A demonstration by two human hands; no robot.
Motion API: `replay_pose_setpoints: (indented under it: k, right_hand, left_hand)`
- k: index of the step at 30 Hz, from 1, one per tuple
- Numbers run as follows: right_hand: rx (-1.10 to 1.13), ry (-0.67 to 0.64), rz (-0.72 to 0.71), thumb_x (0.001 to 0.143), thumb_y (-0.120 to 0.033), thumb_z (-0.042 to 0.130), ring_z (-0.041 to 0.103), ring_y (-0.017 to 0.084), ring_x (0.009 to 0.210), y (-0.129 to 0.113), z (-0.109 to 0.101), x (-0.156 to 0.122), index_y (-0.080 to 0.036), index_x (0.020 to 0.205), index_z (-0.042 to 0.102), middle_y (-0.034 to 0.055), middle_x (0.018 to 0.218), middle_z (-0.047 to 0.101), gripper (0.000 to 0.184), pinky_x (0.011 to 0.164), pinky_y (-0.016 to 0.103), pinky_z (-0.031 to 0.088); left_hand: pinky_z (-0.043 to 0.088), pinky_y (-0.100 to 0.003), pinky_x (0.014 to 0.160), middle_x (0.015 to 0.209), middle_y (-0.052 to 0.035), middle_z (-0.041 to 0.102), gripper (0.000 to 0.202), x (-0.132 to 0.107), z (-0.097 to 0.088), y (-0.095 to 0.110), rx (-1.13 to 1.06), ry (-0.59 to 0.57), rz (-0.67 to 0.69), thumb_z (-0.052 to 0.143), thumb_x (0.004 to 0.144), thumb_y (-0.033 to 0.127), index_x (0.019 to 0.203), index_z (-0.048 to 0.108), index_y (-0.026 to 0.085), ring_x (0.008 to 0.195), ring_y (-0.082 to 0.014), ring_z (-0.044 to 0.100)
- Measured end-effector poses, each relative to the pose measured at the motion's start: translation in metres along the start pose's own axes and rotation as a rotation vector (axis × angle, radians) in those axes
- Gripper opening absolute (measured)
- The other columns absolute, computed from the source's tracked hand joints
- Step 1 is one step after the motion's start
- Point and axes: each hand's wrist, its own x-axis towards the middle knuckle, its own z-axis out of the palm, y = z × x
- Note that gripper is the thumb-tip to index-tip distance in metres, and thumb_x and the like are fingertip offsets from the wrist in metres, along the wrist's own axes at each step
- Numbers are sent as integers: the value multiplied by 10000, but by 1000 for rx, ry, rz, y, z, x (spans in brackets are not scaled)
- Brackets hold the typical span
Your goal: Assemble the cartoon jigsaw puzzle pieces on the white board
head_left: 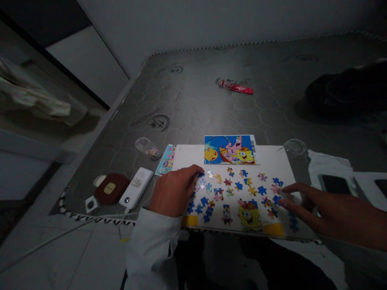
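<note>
A white board (190, 155) lies in front of me with several loose jigsaw pieces (238, 185) across it. My left hand (173, 189) rests palm down on its left part, index finger bent with the tip at a blue piece; its other fingers are mostly hidden. From the right reaches my right hand (320, 207), index finger and thumb apart, the thumb at a blue puzzle piece (276, 199) and the index finger near a pink one. Near the board's front edge sits a joined yellow cartoon-face section (250, 216), with a smaller joined strip (226, 214) left of it.
A cartoon picture card (229, 150) lies at the board's back edge. Clear plastic cups (148, 148) lie at both sides. Leftward are a white power bank (137, 188) with a cable and a brown case (111, 188). A red packet (236, 86) lies farther back; a phone (335, 184) lies right.
</note>
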Motion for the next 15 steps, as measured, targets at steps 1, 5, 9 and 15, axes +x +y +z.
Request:
replay_pose_setpoints:
  k: [1, 5, 9, 15]
  right_hand:
    - [-9, -8, 14, 840, -731, 381, 692, 277, 556, -1, 0, 0, -272, 1156, 683, 68, 731, 755, 634, 534, 413, 523]
    - [-38, 9, 18, 843, -708, 399, 689, 278, 553, -8, -3, -2, -266, 1144, 685, 78, 758, 761, 606, 531, 410, 514]
    - [-82, -6, 38, 854, -655, 427, 686, 275, 556, -17, -8, -3, -264, 1140, 681, 80, 791, 766, 547, 512, 390, 491]
    - [-112, -52, 77, 892, -590, 450, 709, 263, 634, -27, -14, -6, -271, 1156, 659, 67, 812, 769, 463, 538, 351, 479]
  left_hand:
    - [468, -298, 641, 862, -13, 765, 253, 0, 1, 0, 4, -5, 1, 515, 963, 266, 1115, 704, 336, 725, -204, 693]
    - [460, -302, 638, 917, -7, 770, 263, 1, 3, 2, 26, -38, 18, 521, 954, 261, 1137, 687, 351, 752, -220, 697]
    - [434, -295, 612, 893, -8, 771, 276, 3, 5, 6, 60, -49, 27, 517, 951, 254, 1144, 687, 352, 726, -222, 691]
    - [387, -290, 568, 812, -3, 757, 276, 4, 6, 5, 97, -47, 39, 521, 949, 280, 1153, 687, 365, 652, -221, 668]
